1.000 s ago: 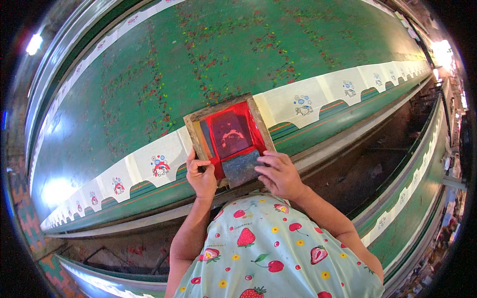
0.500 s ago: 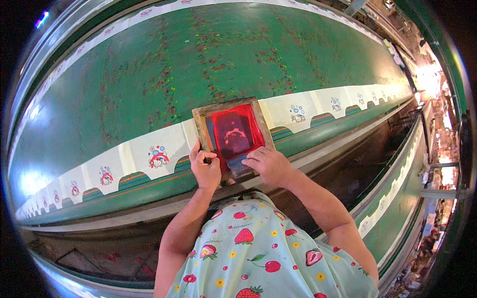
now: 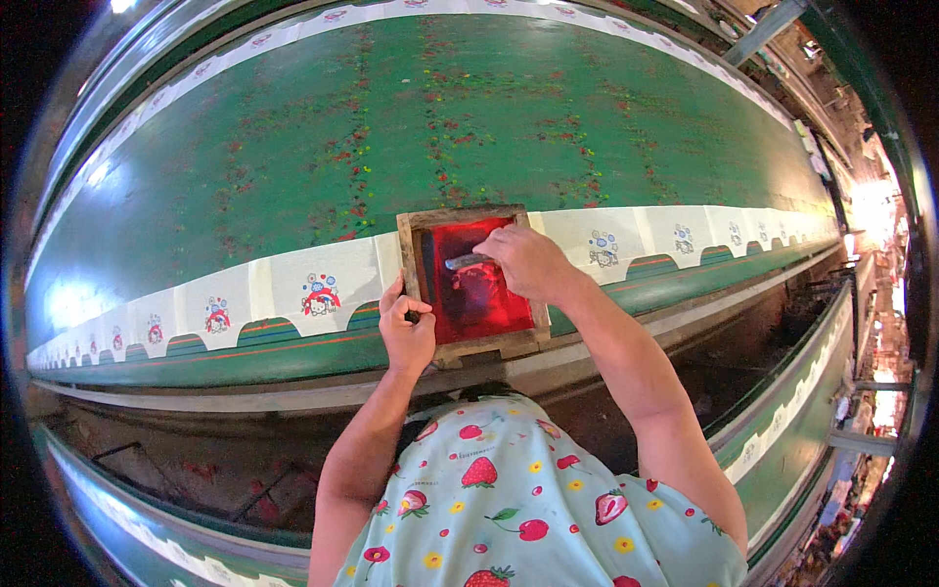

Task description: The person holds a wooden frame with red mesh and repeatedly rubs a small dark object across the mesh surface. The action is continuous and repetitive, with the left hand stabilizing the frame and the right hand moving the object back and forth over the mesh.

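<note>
Right end of squeegee [image 3: 464, 261] hidden behind the right hand [image 3: 528, 262], which also blocks part of the red mesh [image 3: 484, 313] and the frame's right rail. Fabric strip [image 3: 274, 293] under the wooden screen frame [image 3: 408, 256]: covered. Dark spot inside left hand's [image 3: 406, 335] curled fingers (shadow or object, can't tell). Farthest prints [image 3: 93, 346] too small to read. Fruit-print garment [image 3: 528, 489] cut by lower edge; clutter [image 3: 885, 391] at right rim blurred.

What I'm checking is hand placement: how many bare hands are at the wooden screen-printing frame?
2: left hand at the lower left of the screen-printing frame, right hand above it, gripping a squeegee.
</note>
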The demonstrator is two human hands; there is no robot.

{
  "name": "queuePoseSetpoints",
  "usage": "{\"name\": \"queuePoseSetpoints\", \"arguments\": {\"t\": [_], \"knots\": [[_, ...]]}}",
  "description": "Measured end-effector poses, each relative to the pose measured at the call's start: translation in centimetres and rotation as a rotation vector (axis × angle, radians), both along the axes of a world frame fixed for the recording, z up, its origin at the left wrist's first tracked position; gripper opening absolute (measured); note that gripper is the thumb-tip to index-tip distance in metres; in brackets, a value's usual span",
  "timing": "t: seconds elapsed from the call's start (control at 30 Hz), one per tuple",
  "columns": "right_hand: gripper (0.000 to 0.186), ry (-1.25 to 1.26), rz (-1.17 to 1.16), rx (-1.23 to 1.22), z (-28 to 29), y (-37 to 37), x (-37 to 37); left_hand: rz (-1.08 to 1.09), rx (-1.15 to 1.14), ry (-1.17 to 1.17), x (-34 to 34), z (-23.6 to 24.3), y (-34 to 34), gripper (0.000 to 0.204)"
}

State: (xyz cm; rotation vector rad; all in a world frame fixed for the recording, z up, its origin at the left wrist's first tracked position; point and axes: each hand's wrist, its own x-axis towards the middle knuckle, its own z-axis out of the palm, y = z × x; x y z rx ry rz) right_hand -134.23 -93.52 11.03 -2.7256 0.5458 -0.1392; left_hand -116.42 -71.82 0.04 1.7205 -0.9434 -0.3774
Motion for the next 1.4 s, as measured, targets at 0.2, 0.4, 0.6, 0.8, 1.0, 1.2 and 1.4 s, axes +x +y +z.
{"name": "queuePoseSetpoints", "arguments": {"t": [0.2, 0.4, 0.6, 0.8, 1.0, 1.2, 1.4], "knots": [[0.043, -0.08, -0.005, -0.061, -1.6, -2.4, 1.2, 0.014, 0.01, 0.026, -0.1, 0.4, 0.2, 0.017], [0.043, -0.151, 0.036, -0.073, -3.0, -0.8, 0.0, 0.016, 0.029, 0.025, 0.0, 0.5, 0.3, 0.019], [0.037, -0.205, 0.09, -0.103, -3.9, 4.3, -2.9, 0.003, 0.037, 0.015, 0.2, 0.3, 0.4, 0.02], [0.031, -0.221, 0.107, -0.153, -3.5, 8.9, -5.3, -0.004, 0.011, 0.081, 0.0, 0.5, 0.3, 0.022], [0.04, -0.132, 0.092, -0.04, -2.3, 11.3, -6.4, 0.019, 0.048, 0.023, -0.3, 1.6, -0.2, 0.056], [0.038, -0.176, 0.043, 0.103, -1.8, 11.7, -7.2, -0.052, 0.082, -0.139, 1.7, 1.6, -2.0, 0.063], [0.041, -0.425, -0.365, 0.135, -2.7, 12.3, -10.1, -0.024, 0.014, -0.02, 1.8, 0.0, -2.7, 0.049]]}}
